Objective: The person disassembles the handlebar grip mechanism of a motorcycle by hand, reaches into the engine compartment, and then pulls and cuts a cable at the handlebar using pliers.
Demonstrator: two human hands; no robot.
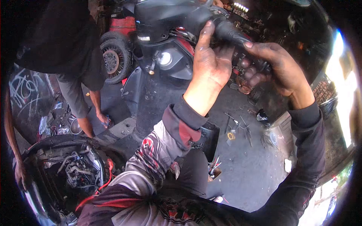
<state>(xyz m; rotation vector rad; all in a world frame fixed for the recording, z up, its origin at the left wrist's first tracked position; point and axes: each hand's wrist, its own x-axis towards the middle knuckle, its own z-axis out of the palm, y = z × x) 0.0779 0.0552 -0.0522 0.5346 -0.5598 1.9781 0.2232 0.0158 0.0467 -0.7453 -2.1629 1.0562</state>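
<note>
A scooter's black handlebar grip (230, 34) juts out at the top, right of centre. My left hand (215, 64) holds it from below near its inner end, thumb up along the near side and fingers largely hidden behind. At the outer end my right hand (277, 64) presses its thumb to the grip's tip, its other fingers curled underneath. Dark body panels (169, 17) of the scooter extend left of the grip. Below them sits the black front cover (175, 62) with its key-switch area. Whether any small part lies between my fingers cannot be seen.
At left stands another person (77, 94), one hand (20, 175) on the scooter's open rear, where engine parts (81, 169) show. A spoked wheel (113, 62) leans behind. Several tools (241, 126) lie on the grey floor (241, 173), near a small box of tools (215, 172).
</note>
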